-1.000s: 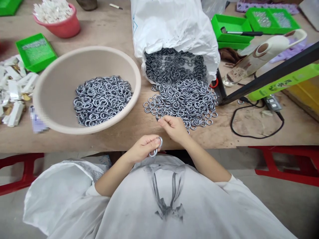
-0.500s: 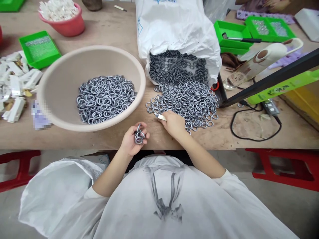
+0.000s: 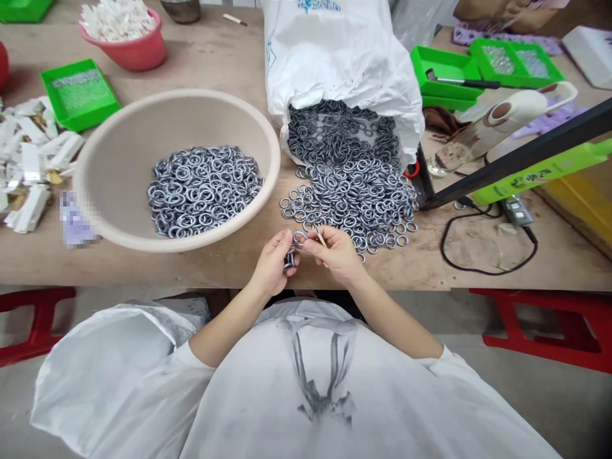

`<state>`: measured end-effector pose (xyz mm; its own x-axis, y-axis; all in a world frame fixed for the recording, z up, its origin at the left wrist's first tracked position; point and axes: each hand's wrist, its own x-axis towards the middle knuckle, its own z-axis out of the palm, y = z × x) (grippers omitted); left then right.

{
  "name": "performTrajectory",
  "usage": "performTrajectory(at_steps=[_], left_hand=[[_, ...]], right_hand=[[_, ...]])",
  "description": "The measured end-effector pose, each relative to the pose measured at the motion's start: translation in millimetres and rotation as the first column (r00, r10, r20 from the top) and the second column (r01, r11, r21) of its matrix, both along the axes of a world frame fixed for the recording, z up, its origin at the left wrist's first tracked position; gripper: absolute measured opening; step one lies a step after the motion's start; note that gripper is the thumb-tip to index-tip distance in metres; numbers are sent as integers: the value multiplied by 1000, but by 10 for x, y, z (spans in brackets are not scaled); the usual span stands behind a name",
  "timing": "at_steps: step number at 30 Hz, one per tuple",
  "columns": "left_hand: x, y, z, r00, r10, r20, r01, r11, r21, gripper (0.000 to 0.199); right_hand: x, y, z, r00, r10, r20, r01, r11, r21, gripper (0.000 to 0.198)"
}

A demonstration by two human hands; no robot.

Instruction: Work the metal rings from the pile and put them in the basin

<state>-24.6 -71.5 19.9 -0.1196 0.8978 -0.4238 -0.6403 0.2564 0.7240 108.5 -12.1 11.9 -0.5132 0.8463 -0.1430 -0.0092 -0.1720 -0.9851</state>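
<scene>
My left hand (image 3: 275,262) is closed around several dark grey rings (image 3: 289,260), close to the table's front edge. One ring (image 3: 299,238) is held up between the fingertips of both hands. My right hand (image 3: 337,254) is closed on a slim pale-handled tool (image 3: 321,238) that looks like a small knife, its point directed up and away from me. Just beyond my hands spreads a heap of grey rings (image 3: 358,197), spilling from the mouth of a white sack (image 3: 335,57). Left of it, a large beige basin (image 3: 109,140) contains a pile of the same rings.
Green trays (image 3: 79,115) and a red bowl (image 3: 129,54) of white pieces stand at the left, near loose white parts (image 3: 36,153). At the right are a bottle (image 3: 482,134), a black bar (image 3: 507,159) and a cable (image 3: 444,236). Red stools flank me.
My left hand has moved right and up, and its fingers have closed over the rings. My right hand has turned the tool's point away from me. The hands now meet at one ring.
</scene>
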Motion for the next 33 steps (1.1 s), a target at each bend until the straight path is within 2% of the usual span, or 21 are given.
performTrajectory(at_steps=[5,11,15,19,21,23,25,28,30,33], left_hand=[[111,-25,-2,995,-12,-98,18,998,65,46],[121,-43,-4,988,-99,-120,110,990,85,45],[147,-51,36,983,-164,-79,168,984,54,48],[142,-46,93,979,-195,-57,198,979,49,46],[129,-43,117,981,-190,-50,192,980,46,47],[115,-40,133,984,-171,-49,173,984,41,49],[104,-38,143,987,-152,-49,153,988,26,49],[98,-39,146,988,-146,-48,146,989,4,49],[100,-42,143,988,-149,-49,149,989,4,49],[106,-48,137,987,-153,-50,154,988,13,48]], right_hand=[[-5,-81,39,998,-62,-29,66,981,184,41],[57,-48,77,998,26,-49,-15,978,206,44],[61,-45,55,999,-8,-43,19,964,267,40],[66,-35,55,999,-21,-43,31,971,235,39],[100,-24,81,999,-31,-7,32,963,266,39],[152,-22,120,995,-35,91,-4,917,399,40],[203,-34,161,977,-31,212,-93,829,551,40],[240,-62,200,946,-35,322,-197,726,659,41],[238,-71,208,938,-49,342,-211,703,679,42],[226,-68,212,930,-56,364,-225,696,682,44]])
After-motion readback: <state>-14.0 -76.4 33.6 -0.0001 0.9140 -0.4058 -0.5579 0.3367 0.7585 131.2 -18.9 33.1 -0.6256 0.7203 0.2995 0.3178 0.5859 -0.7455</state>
